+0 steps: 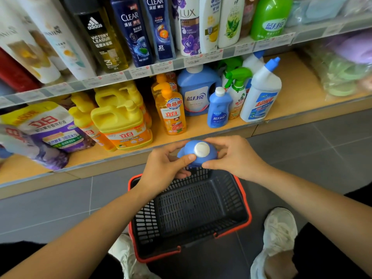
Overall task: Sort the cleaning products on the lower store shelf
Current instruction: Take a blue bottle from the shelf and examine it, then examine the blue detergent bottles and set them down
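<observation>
head | forearms (80,238) rise from the bottom corners over black shopping basket (248,214) | left hand (167,168) and right hand (235,158) both grip small blue detergent bottle (209,157) at frame centre, white cap (201,149) toward camera, just before lower shelf (201,130) | likely stiff, smooth plastic, liquid-heavy; hold at shoulders

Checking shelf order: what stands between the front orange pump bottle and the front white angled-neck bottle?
Head view: a small blue bottle in front, with a large blue jug and a green-trigger spray bottle further back.
</observation>
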A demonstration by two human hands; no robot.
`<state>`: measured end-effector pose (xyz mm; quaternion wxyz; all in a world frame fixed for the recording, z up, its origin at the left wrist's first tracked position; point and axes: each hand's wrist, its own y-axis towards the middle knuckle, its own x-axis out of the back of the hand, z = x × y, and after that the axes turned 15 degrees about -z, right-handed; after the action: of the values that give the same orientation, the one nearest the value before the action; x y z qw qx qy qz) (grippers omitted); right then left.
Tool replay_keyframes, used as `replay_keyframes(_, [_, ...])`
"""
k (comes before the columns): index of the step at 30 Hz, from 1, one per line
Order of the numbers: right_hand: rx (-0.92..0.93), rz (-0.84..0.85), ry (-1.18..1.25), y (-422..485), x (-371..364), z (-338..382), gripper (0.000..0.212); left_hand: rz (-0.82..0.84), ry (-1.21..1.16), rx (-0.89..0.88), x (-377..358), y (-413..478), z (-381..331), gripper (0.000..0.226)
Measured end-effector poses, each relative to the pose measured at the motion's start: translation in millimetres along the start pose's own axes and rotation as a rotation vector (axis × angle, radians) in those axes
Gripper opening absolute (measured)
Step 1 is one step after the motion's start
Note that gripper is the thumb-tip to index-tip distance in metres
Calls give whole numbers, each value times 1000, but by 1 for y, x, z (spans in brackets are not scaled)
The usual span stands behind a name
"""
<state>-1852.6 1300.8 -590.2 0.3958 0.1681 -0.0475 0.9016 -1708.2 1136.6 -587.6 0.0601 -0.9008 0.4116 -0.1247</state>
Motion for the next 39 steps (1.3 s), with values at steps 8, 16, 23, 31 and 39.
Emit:
replay_keyframes(8, [31,-88,-246,2,-8,-12,58,86,30,43,-6,18,14,50])
replay_keyframes(16, [106,-172,-359,43,13,-2,60,46,672,-192,37,63,76,31])
replay_keyframes(23, [199,-82,-502,90,4,-8,58,229,1140,-187,44,72,137,65])
replay_keyframes(31, [84,96,-651,130,-52,-81,63,158,765,-251,48,55,155,37])
replay_keyframes(39, [-74,163,-633,116,-103,-166,59,168,670,-76,40,47,165,12])
